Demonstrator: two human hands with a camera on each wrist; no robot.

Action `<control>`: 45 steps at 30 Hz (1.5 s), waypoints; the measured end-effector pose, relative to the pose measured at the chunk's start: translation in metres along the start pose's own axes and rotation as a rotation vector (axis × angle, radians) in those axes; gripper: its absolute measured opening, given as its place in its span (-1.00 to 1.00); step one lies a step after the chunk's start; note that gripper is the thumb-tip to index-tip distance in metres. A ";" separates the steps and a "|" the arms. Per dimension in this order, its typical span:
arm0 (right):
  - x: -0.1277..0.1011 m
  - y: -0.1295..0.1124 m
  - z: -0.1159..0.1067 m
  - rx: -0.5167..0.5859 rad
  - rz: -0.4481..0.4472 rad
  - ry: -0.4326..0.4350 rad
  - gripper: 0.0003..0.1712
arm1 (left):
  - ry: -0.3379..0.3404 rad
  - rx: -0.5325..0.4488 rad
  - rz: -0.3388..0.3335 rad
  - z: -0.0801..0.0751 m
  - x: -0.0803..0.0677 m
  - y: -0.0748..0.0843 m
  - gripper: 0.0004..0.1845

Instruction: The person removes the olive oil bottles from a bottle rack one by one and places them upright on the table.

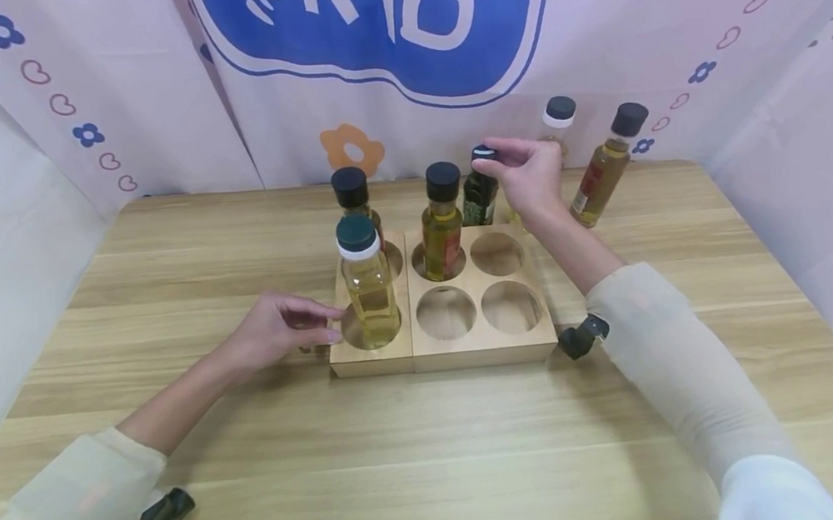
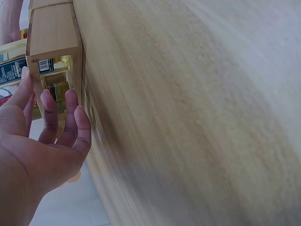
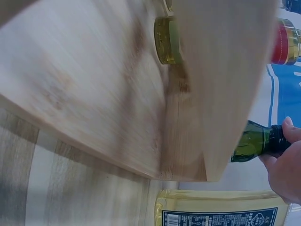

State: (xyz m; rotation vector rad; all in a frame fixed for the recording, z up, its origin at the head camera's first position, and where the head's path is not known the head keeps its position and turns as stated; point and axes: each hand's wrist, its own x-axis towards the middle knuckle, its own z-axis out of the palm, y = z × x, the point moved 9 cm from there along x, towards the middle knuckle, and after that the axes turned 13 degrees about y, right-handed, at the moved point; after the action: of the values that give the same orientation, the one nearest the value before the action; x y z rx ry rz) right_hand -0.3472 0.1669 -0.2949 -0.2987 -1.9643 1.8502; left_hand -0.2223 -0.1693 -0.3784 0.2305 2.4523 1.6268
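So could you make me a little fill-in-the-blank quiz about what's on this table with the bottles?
1. The wooden rack has six round holes, and ____ of them hold a bottle.
2. The right hand grips the dark green bottle by its ____.
3. The left hand rests against the rack's ____ side.
4. Two more bottles stand on the table behind the right hand, ____ the rack.

Missing words: three; cap; left; outside
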 end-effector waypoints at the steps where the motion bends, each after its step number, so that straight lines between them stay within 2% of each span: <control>1: 0.000 0.000 0.000 -0.004 -0.001 0.000 -0.56 | -0.001 0.000 -0.001 0.000 0.000 0.000 -0.65; 20: 0.004 0.005 -0.001 -0.022 0.049 -0.020 -0.55 | 0.004 0.016 0.001 0.000 0.000 0.001 -0.64; 26: 0.002 0.002 0.001 -0.071 0.066 -0.067 -0.52 | 0.002 0.021 -0.005 0.000 0.000 0.001 -0.64; 33: -0.004 -0.008 0.002 -0.121 0.011 -0.149 -0.41 | 0.003 0.020 -0.001 0.000 0.000 0.001 -0.65; 39: -0.013 -0.026 0.000 -0.177 -0.058 -0.200 -0.37 | 0.012 0.023 -0.002 0.000 0.000 0.000 -0.65; 45: -0.022 -0.043 -0.001 -0.148 -0.117 -0.257 -0.43 | 0.014 0.024 -0.003 0.000 0.000 0.000 -0.64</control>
State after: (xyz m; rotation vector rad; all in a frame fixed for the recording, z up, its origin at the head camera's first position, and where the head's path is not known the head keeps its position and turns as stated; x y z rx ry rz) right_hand -0.3212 0.1547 -0.2557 0.0134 -2.2432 1.7451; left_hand -0.2223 -0.1695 -0.3778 0.2192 2.4820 1.6040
